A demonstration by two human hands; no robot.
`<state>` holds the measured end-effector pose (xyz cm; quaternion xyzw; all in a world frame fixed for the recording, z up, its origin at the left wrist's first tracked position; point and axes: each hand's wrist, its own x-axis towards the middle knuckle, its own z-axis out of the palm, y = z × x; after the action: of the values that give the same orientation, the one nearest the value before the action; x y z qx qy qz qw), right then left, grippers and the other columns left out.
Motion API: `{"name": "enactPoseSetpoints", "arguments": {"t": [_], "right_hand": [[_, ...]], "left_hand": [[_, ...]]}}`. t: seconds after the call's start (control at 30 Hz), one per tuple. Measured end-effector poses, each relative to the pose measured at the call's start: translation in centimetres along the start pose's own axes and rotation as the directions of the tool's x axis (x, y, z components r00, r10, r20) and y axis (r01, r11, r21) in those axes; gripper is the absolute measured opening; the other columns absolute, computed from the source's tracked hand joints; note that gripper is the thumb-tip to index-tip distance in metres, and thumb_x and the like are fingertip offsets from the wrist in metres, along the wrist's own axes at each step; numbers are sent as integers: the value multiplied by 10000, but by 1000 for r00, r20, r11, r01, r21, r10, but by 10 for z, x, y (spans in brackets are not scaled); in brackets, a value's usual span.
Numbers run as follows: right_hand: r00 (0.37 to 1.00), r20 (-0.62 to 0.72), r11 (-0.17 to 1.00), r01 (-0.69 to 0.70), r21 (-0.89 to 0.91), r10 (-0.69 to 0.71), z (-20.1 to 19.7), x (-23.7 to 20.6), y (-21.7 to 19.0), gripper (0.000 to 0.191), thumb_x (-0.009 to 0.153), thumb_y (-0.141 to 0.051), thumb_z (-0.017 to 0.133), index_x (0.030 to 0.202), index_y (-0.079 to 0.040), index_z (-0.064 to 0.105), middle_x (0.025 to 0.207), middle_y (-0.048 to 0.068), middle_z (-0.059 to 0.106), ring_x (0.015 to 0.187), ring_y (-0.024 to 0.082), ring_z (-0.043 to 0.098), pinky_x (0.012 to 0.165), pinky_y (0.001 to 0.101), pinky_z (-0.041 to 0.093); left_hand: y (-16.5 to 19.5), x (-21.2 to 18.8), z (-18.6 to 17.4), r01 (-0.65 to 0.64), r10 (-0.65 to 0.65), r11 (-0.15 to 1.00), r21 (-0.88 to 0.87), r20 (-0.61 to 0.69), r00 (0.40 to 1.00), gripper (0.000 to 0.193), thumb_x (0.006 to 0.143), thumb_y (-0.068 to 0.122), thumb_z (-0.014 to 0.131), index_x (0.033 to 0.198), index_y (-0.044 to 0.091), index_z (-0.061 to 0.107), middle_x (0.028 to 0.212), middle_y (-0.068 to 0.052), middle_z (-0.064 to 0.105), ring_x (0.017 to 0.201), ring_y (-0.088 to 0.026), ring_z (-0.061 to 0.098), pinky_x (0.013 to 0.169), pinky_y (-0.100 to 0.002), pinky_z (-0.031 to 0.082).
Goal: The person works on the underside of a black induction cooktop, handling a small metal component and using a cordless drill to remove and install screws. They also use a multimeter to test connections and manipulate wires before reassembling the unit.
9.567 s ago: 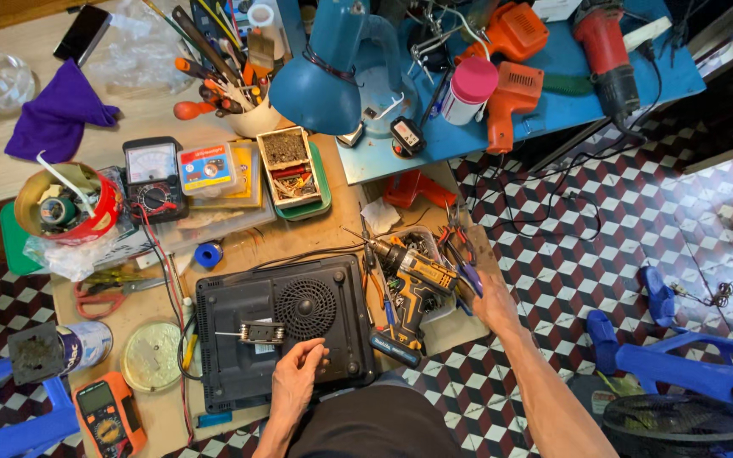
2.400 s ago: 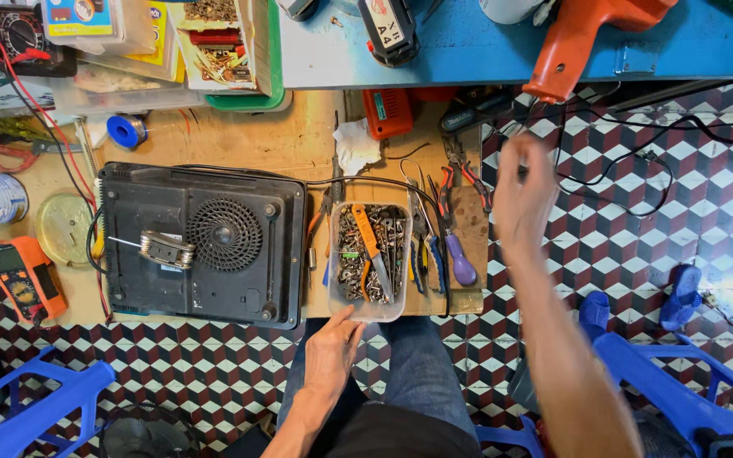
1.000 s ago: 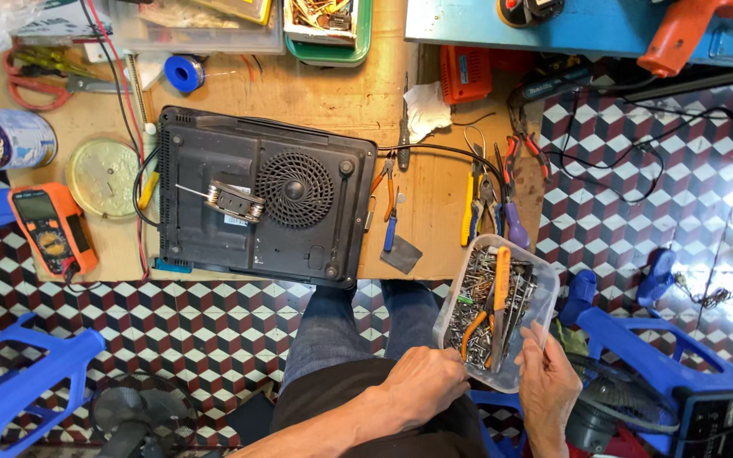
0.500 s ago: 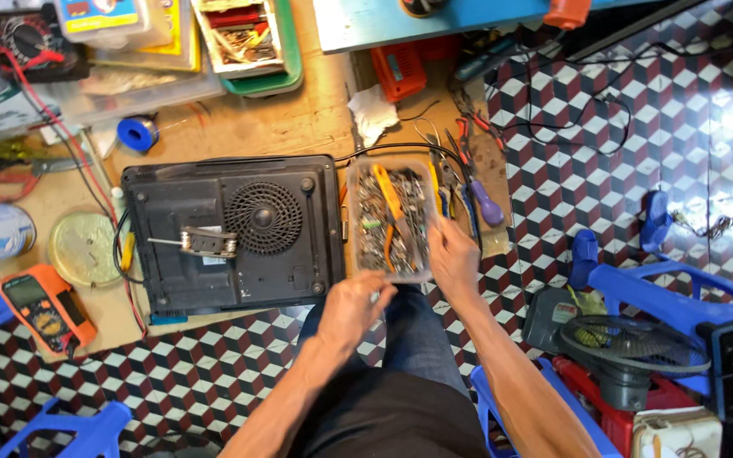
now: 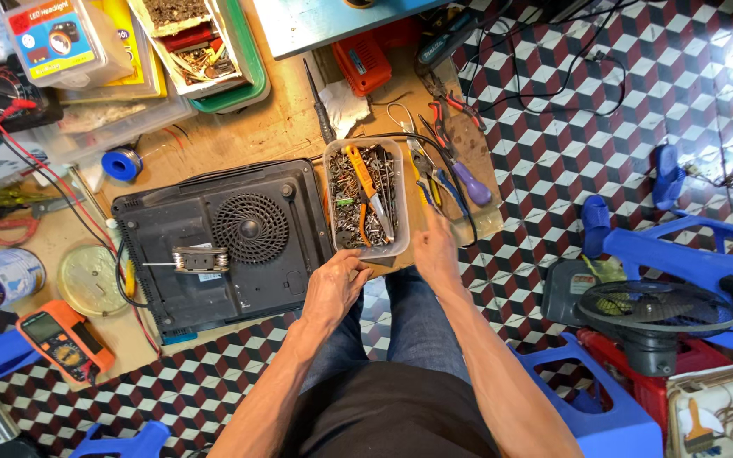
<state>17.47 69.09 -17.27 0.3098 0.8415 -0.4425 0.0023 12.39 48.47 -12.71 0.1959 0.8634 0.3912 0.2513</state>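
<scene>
A clear plastic tub (image 5: 400, 197) full of screws and small tools, with an orange-handled tool on top, sits on the wooden bench just right of a black appliance (image 5: 214, 242) lying underside up, fan grille showing. My left hand (image 5: 332, 287) rests at the tub's near left corner, fingers curled and touching the appliance's edge. My right hand (image 5: 434, 246) lies flat on the bench beside the tub's right wall, fingers pointing toward pliers and a purple-handled screwdriver (image 5: 468, 180). Neither hand holds anything. A folding hex key set (image 5: 199, 259) lies on the appliance.
An orange multimeter (image 5: 65, 343), a round tin (image 5: 86, 278), a blue tape roll (image 5: 120, 163) and a green tray (image 5: 252, 72) of parts crowd the bench. Blue plastic stools (image 5: 587, 399), a fan (image 5: 655, 312) and blue slippers (image 5: 668, 174) stand on the checkered floor at right.
The tub was lifted off the bench down to my lap, then set back beside the appliance. Both hands have now come off it and lie at its near edge.
</scene>
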Motion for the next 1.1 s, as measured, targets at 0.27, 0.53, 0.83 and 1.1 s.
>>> {"name": "enactPoseSetpoints", "arguments": {"t": [0.27, 0.53, 0.83, 1.1], "right_hand": [[991, -84, 992, 93, -84, -100, -29, -7, 15, 229, 965, -69, 556, 1147, -51, 694, 1061, 190, 705, 986, 366, 693, 850, 433, 537], [999, 46, 998, 33, -58, -30, -21, -4, 5, 350, 891, -97, 595, 1229, -68, 682, 1022, 215, 694, 881, 370, 698, 771, 437, 546], [947, -203, 925, 170, -341, -249, -80, 49, -5, 354, 881, -145, 709, 1227, -82, 676, 1143, 218, 665, 1035, 407, 638, 882, 476, 505], [922, 186, 919, 368, -141, -341, -96, 50, -8, 329, 842, -112, 601, 1140, -119, 741, 1102, 171, 714, 1032, 390, 663, 884, 469, 526]], "left_hand": [[17, -7, -15, -7, 6, 1000, 13, 73, 997, 142, 864, 135, 757, 859, -1, 718, 1249, -143, 714, 681, -304, 721, 658, -392, 583], [32, -39, -27, 115, -145, 982, -148, -211, 967, 170, 885, 178, 728, 947, 19, 726, 1360, -193, 641, 749, -221, 772, 669, -351, 614], [6, -29, -10, 310, -335, 937, -160, -160, 929, 283, 880, 326, 731, 953, 56, 771, 1047, -219, 734, 859, -301, 754, 783, -403, 571], [49, -32, 1, 425, -443, 871, -246, -21, 896, 310, 856, 355, 735, 956, 64, 779, 807, -110, 764, 738, -192, 729, 705, -368, 555]]}}
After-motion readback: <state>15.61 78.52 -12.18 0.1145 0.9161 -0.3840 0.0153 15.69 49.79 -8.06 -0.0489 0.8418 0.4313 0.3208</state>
